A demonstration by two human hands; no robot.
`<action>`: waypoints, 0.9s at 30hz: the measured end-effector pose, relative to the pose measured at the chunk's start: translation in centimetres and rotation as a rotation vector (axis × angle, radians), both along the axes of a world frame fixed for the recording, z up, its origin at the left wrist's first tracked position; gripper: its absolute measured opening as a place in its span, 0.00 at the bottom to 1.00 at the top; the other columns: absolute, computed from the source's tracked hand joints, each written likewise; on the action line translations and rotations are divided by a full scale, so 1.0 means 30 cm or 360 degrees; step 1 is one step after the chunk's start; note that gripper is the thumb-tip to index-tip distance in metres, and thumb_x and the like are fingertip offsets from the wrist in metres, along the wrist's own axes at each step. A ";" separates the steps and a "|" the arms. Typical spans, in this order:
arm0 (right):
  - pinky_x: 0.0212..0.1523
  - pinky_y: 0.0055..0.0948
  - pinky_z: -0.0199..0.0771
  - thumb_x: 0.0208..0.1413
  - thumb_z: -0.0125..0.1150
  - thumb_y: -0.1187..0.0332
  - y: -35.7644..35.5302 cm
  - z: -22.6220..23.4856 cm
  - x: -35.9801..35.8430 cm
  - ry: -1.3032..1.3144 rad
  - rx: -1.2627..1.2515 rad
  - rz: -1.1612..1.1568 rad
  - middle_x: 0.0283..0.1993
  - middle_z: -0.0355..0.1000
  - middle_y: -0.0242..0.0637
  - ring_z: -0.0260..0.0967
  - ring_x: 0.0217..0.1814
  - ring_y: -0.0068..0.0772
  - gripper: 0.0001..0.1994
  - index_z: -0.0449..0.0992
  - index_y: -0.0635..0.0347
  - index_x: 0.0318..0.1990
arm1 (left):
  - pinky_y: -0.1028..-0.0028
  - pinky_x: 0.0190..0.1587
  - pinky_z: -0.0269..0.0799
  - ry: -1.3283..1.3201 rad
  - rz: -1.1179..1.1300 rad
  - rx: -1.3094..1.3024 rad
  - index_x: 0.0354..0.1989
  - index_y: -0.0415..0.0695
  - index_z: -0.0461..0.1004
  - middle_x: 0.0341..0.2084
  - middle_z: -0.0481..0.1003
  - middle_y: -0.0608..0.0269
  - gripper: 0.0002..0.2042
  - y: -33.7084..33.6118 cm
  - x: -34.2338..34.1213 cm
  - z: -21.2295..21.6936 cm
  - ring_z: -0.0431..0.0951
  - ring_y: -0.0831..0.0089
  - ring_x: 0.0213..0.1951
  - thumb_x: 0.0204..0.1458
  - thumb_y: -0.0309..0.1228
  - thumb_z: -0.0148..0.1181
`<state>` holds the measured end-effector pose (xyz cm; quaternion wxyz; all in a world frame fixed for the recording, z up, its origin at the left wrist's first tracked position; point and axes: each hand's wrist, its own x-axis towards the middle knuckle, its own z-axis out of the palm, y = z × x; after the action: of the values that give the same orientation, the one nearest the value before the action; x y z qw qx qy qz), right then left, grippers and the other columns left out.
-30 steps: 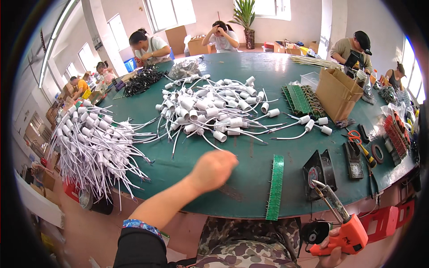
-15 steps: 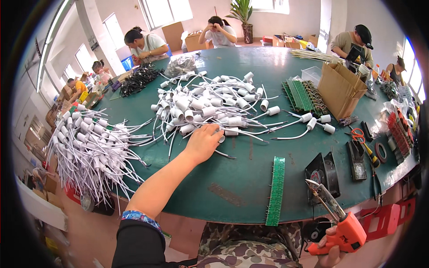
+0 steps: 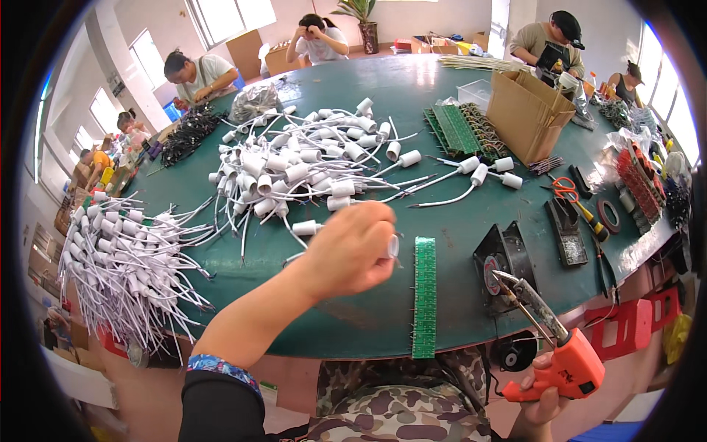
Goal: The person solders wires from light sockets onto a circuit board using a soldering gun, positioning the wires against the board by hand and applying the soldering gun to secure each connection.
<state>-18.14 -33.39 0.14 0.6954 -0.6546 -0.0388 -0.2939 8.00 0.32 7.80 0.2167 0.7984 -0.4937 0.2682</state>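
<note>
My left hand [image 3: 352, 249] is closed over the green table, its fingers curled round a white wired socket [image 3: 392, 246], whose rim sticks out by the fingertips. A large heap of the same white sockets with wire leads [image 3: 294, 173] lies just beyond it. In my right hand [image 3: 543, 396], at the lower right, is a red soldering gun [image 3: 578, 368], its metal tip pointing up and left, off the table. Between my hands lies a narrow green strip of circuit boards [image 3: 425, 298], near the table's front edge. A black fan [image 3: 508, 269] stands close to the soldering tip.
A second bundle of wired sockets [image 3: 125, 258] hangs over the left table edge. Farther right are a cardboard box [image 3: 529, 110], green board panels [image 3: 456, 132], orange scissors [image 3: 565, 188], a black tray [image 3: 565, 232] and pliers [image 3: 605, 267]. Several people sit round the table.
My left hand has left the heap's near edge and come right and nearer, bringing a socket toward the green strip. The right hand still holds the soldering gun. The view has shifted a little.
</note>
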 end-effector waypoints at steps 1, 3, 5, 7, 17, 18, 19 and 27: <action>0.31 0.20 0.74 0.64 0.62 0.49 0.004 0.004 -0.004 0.0018 0.0006 0.0009 0.48 0.72 0.49 0.72 0.29 0.25 0.33 0.64 0.74 0.59 | 0.58 0.51 0.73 0.0181 -0.0040 0.0022 0.39 0.40 0.68 0.45 0.74 0.50 0.17 -0.036 0.015 -0.026 0.76 0.49 0.48 0.42 0.27 0.67; 0.31 0.20 0.74 0.64 0.62 0.49 0.018 0.008 -0.021 0.0033 0.0009 0.0011 0.48 0.72 0.48 0.72 0.29 0.25 0.33 0.64 0.74 0.59 | 0.59 0.51 0.73 0.0358 -0.0087 0.0043 0.40 0.39 0.68 0.45 0.74 0.49 0.16 -0.072 0.047 -0.084 0.76 0.48 0.48 0.43 0.27 0.66; 0.30 0.20 0.74 0.64 0.62 0.47 0.028 0.011 -0.044 0.0087 -0.0012 -0.0050 0.49 0.72 0.47 0.72 0.28 0.25 0.33 0.64 0.73 0.59 | 0.59 0.52 0.73 0.0890 0.0000 0.0290 0.42 0.38 0.69 0.43 0.75 0.47 0.16 -0.105 0.070 -0.116 0.76 0.46 0.49 0.46 0.28 0.64; 0.30 0.21 0.75 0.64 0.62 0.47 0.034 0.013 -0.058 0.0133 0.0007 -0.0048 0.49 0.72 0.47 0.72 0.28 0.25 0.34 0.65 0.73 0.59 | 0.58 0.52 0.73 0.1001 -0.0009 0.0351 0.44 0.38 0.70 0.43 0.75 0.46 0.17 -0.115 0.062 -0.130 0.76 0.46 0.49 0.46 0.29 0.63; 0.37 0.28 0.77 0.57 0.65 0.34 0.016 -0.002 -0.075 0.0744 0.0171 0.0407 0.48 0.73 0.37 0.73 0.36 0.24 0.39 0.71 0.66 0.56 | 0.61 0.43 0.76 0.1130 0.0145 0.0282 0.47 0.41 0.72 0.40 0.76 0.56 0.19 0.004 -0.080 -0.122 0.79 0.54 0.41 0.46 0.25 0.69; 0.38 0.29 0.77 0.57 0.65 0.34 0.015 -0.015 -0.070 0.0800 0.0165 0.0556 0.47 0.73 0.36 0.73 0.37 0.23 0.39 0.72 0.65 0.55 | 0.61 0.43 0.76 0.1143 0.0145 0.0283 0.47 0.41 0.72 0.40 0.76 0.56 0.19 0.013 -0.092 -0.127 0.79 0.54 0.41 0.46 0.25 0.69; 0.41 0.30 0.77 0.57 0.65 0.34 0.001 -0.053 -0.081 0.0806 0.0120 0.0553 0.46 0.74 0.36 0.74 0.38 0.23 0.39 0.72 0.64 0.57 | 0.59 0.42 0.76 0.1085 0.0116 0.0178 0.49 0.43 0.72 0.40 0.75 0.55 0.20 0.022 -0.102 -0.136 0.79 0.52 0.41 0.47 0.26 0.70; 0.41 0.31 0.81 0.61 0.69 0.49 0.081 -0.031 0.074 0.0549 -0.0009 0.0778 0.55 0.76 0.45 0.76 0.39 0.28 0.37 0.65 0.67 0.67 | 0.68 0.40 0.78 0.0896 -0.0029 -0.0036 0.47 0.45 0.76 0.48 0.74 0.55 0.15 0.059 -0.118 -0.195 0.79 0.61 0.39 0.51 0.21 0.72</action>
<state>-15.92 -30.97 -0.79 0.7401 -0.6681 -0.0773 -0.0020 4.46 2.09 1.96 0.3566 0.8345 -0.4181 0.0395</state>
